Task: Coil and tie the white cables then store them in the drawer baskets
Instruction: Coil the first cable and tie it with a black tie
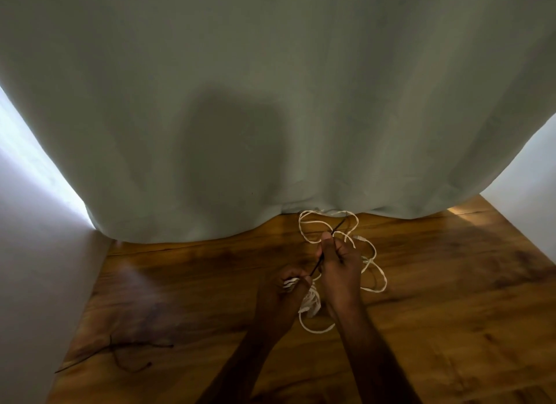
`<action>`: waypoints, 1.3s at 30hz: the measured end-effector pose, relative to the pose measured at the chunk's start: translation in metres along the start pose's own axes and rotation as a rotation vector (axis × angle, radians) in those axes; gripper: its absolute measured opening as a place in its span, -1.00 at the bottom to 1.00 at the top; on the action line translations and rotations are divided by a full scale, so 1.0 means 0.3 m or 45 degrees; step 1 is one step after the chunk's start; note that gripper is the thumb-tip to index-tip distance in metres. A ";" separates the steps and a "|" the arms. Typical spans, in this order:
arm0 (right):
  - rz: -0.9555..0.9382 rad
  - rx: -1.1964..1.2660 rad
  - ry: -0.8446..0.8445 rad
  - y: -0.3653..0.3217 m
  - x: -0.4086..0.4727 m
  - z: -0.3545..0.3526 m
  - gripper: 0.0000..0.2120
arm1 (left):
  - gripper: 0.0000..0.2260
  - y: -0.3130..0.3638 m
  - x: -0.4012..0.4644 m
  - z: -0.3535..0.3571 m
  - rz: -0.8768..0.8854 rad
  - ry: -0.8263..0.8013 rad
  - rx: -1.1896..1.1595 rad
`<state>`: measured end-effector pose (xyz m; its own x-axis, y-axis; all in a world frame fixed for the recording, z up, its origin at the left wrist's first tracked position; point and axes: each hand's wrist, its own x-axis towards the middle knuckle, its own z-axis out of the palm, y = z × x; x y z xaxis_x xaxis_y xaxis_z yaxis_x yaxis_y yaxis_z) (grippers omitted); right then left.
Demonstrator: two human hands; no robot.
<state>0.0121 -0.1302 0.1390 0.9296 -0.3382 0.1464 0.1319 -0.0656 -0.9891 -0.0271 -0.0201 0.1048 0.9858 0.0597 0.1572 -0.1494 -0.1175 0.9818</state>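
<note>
A white cable (373,265) lies in loose loops on the wooden floor, reaching up to the curtain's hem. My left hand (282,295) grips a coiled bundle of the same cable (310,303), with white strands showing between its fingers. My right hand (337,262) pinches a thin dark tie (316,263) that runs from its fingertips down to the left hand. One loop of cable hangs below the bundle. No drawer or basket is in view.
A pale green curtain (270,103) fills the upper view and touches the wooden floor (451,283). White walls (36,253) stand at the left and right. Several thin dark ties (120,355) lie on the floor at the lower left.
</note>
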 end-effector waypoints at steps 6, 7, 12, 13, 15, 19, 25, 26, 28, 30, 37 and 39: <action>0.223 -0.054 -0.305 -0.007 0.014 -0.003 -0.59 | -0.86 0.049 0.009 -0.016 -0.554 0.148 -0.529; 0.186 -0.138 -0.300 -0.004 0.017 -0.010 -0.63 | -0.87 0.053 0.008 -0.024 -0.606 0.168 -0.596; -0.365 -0.328 -0.302 0.037 0.025 -0.070 -0.85 | -0.79 0.041 0.001 -0.037 -0.705 0.167 -0.633; -0.420 -0.333 -0.418 0.046 0.028 -0.080 -0.79 | -0.77 0.041 0.001 -0.038 -0.715 0.167 -0.631; -0.453 -0.334 -0.623 0.057 0.031 -0.089 -0.72 | -0.74 0.046 0.003 -0.038 -0.710 0.163 -0.634; -0.325 -0.314 -0.773 0.088 0.018 -0.084 -0.72 | -0.75 0.074 0.011 -0.037 -0.659 0.196 -0.634; -0.162 -0.241 -0.813 0.086 0.015 -0.079 -0.66 | -0.88 0.066 0.017 -0.036 -0.604 0.285 -0.636; -0.130 -0.282 -0.830 0.092 0.017 -0.077 -0.71 | -0.88 0.057 0.017 -0.037 -0.626 0.299 -0.617; -0.100 -0.386 -0.855 0.102 0.016 -0.073 -0.82 | -0.89 0.044 0.015 -0.040 -0.678 0.325 -0.600; -0.080 -0.447 -0.765 0.096 0.009 -0.070 -0.86 | -0.91 0.033 0.015 -0.045 -0.729 0.366 -0.596; -0.320 -0.494 -0.709 0.037 -0.077 -0.074 -0.86 | -0.90 0.005 0.040 -0.067 -0.795 0.530 -0.652; -0.367 -0.740 -0.786 0.060 -0.087 -0.070 -0.75 | -0.86 0.004 0.045 -0.063 -0.796 0.544 -0.666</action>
<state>-0.0170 -0.1422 0.1177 0.9289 0.3194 0.1875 0.3501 -0.5915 -0.7263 -0.0155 -0.0006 0.1101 0.8022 0.3351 -0.4942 0.2824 0.5163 0.8085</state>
